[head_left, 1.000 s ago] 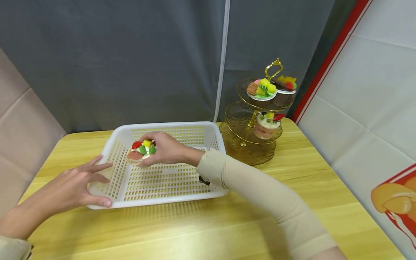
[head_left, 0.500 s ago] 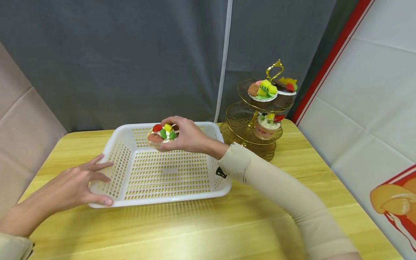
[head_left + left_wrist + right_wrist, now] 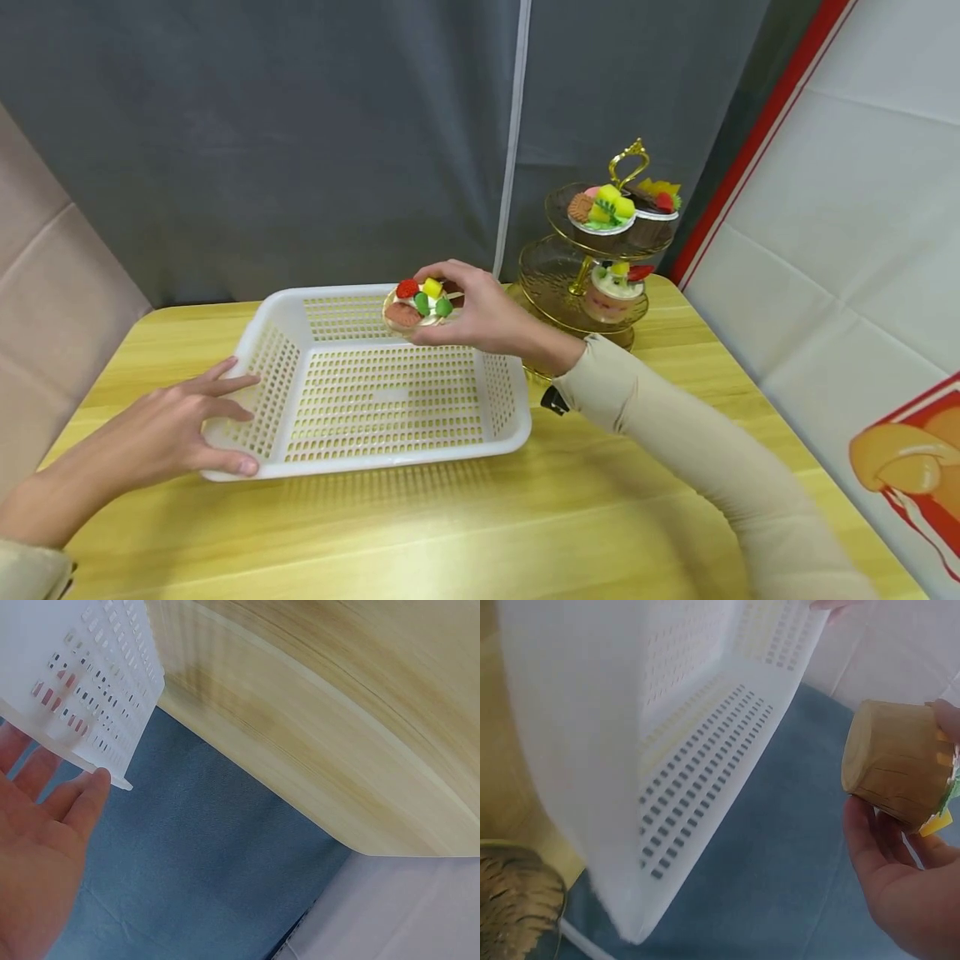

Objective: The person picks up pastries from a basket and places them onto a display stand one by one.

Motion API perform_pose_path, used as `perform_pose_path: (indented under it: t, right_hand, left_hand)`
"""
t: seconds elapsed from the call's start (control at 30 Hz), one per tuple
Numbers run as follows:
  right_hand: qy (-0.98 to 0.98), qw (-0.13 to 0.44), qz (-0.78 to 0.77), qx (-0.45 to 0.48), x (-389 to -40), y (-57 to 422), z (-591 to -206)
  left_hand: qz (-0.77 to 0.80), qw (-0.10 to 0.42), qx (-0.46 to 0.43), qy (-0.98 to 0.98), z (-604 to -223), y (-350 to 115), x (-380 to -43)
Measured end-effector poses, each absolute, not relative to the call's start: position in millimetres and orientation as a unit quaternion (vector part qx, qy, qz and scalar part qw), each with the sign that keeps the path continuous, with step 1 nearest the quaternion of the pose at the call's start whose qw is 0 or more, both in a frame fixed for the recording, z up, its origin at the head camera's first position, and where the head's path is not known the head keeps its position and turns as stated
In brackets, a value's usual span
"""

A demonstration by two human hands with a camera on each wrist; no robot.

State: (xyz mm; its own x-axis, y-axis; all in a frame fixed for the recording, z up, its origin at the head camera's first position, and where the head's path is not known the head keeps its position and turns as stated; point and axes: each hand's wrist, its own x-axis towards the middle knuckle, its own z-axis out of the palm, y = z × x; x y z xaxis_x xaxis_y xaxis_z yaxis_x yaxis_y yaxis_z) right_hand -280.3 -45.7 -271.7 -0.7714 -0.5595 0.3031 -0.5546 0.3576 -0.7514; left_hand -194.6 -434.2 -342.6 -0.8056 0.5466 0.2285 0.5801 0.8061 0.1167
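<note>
My right hand (image 3: 487, 312) grips a cupcake (image 3: 408, 310) by its sides, thumb on the near side and fingers on the far side. The cake hangs tilted over the back of the white plastic basket (image 3: 390, 462), showing a strawberry, a yellow cube, green leaves and a brown shell shape on cream. Its tan cup (image 3: 892, 761) shows from below in the right wrist view. My left hand (image 3: 183, 429) holds the basket's near left corner, fingers spread over the side rim and thumb on the front rim. In the left wrist view, the basket rim (image 3: 75, 757) hides the fingertips.
A gold-trimmed three-tier stand (image 3: 551, 271) stands right of the basket. Its top tier bears a fruit cupcake (image 3: 600, 218) and a chocolate one (image 3: 656, 218); a pink-and-cream dessert cup (image 3: 611, 300) sits on the middle tier. A grey curtain (image 3: 300, 150) hangs behind the table.
My right hand has lifted the cupcake from low in the basket's left part and carried it rightward and back, toward the stand. The left hand and the basket have stayed in place.
</note>
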Motion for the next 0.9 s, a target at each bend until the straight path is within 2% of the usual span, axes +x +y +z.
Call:
perform_pose_path:
  t: [0.4,0.9]
  right_hand:
    - [0.842,-0.033,-0.448,-0.299,-278,-6,-275]
    - [0.862,-0.109,-0.448,-0.211,-276,49,-289]
  left_hand:
    - [-0.088,0.098,-0.300,-0.945,-346,-436,-193]
    - [-0.091,0.101,-0.306,-0.942,-345,-435,-196]
